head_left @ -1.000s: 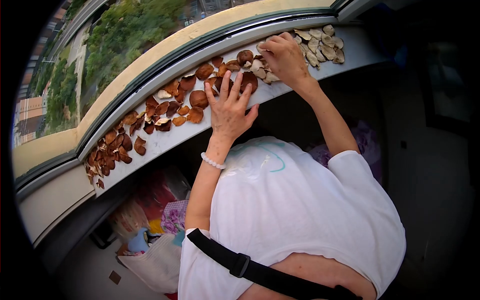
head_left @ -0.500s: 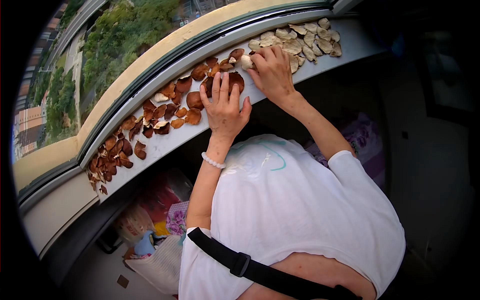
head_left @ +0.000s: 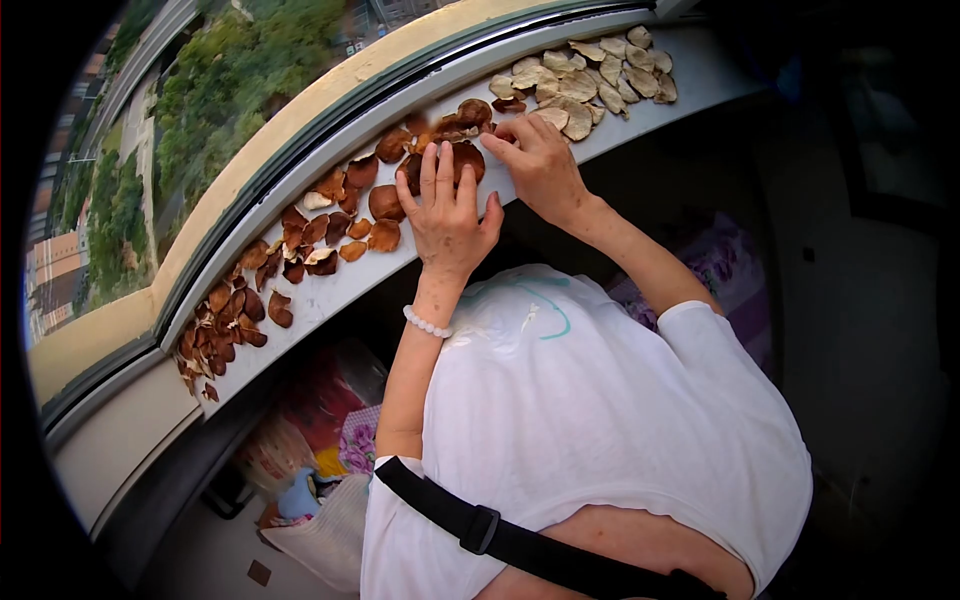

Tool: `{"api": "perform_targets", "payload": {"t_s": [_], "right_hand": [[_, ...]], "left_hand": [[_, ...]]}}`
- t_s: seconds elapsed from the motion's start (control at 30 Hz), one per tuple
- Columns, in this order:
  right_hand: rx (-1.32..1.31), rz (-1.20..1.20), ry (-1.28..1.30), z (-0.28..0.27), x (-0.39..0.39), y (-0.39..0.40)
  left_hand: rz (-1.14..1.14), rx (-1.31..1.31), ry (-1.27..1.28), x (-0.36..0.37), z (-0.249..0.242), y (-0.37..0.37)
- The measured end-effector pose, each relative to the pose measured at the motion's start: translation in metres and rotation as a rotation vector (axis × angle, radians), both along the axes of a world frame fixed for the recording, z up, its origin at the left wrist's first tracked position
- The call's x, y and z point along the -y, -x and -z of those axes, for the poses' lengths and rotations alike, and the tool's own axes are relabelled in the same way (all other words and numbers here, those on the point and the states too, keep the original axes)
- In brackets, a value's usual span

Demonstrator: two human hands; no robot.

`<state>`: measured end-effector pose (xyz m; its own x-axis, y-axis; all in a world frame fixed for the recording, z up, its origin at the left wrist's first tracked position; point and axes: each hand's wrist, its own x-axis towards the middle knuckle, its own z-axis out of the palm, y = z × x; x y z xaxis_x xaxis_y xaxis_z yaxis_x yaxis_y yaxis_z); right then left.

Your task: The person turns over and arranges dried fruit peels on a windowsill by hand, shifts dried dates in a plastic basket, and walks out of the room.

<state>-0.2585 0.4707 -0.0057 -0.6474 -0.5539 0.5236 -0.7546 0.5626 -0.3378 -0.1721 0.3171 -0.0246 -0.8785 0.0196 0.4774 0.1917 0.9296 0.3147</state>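
Appears to be at the step of handling loose dried pieces one by one along a long white windowsill (head_left: 700, 68). Spread over its left and middle, dried brown peel-like pieces (head_left: 386, 203), crowded at the left end and looser toward the hands; laid close together farther right, pale dried slices (head_left: 577, 86). Resting the left hand (head_left: 445, 225) palm down, fingers spread, over a large round brown piece (head_left: 467, 158). Curling the right hand (head_left: 548, 170) just beside, thumb and fingers drawn in at a small dark brown piece (head_left: 497, 140); cannot tell, at so small a size, whether pinched or merely touched. Calls next, in all likelihood, for a light fingertip hold and a low lift, without dragging neighbours. For room, best at the bare right end of the sill, past the pale slices; narrower along the front edge, with a drop below; tightest against the window frame (head_left: 400, 103).
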Motion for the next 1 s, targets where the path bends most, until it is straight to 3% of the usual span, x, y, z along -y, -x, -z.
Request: {"api": "perform_targets", "payload": {"t_s": [0.43,0.53,0.73,0.83,0.93,1.0], "right_hand": [[-0.003,0.016,-0.012,-0.014,0.002,-0.042],[-0.008,0.008,0.091,-0.015,-0.007,-0.039],[-0.085,0.271,-0.103,-0.021,-0.032,-0.019],[-0.078,0.221,-0.178,-0.018,-0.035,-0.005],[-0.076,0.134,-0.233,-0.012,-0.037,0.008],[-0.087,0.075,-0.276,-0.011,-0.036,0.017]], "left_hand": [[0.061,-0.066,-0.037,0.002,0.0,-0.004],[0.092,-0.079,-0.071,0.005,-0.002,-0.005],[0.153,-0.112,-0.117,0.009,0.0,-0.006],[0.169,-0.118,-0.14,0.01,-0.004,-0.008],[0.187,-0.182,-0.212,0.012,-0.025,-0.015],[0.273,-0.196,-0.421,0.012,-0.079,-0.024]]}}
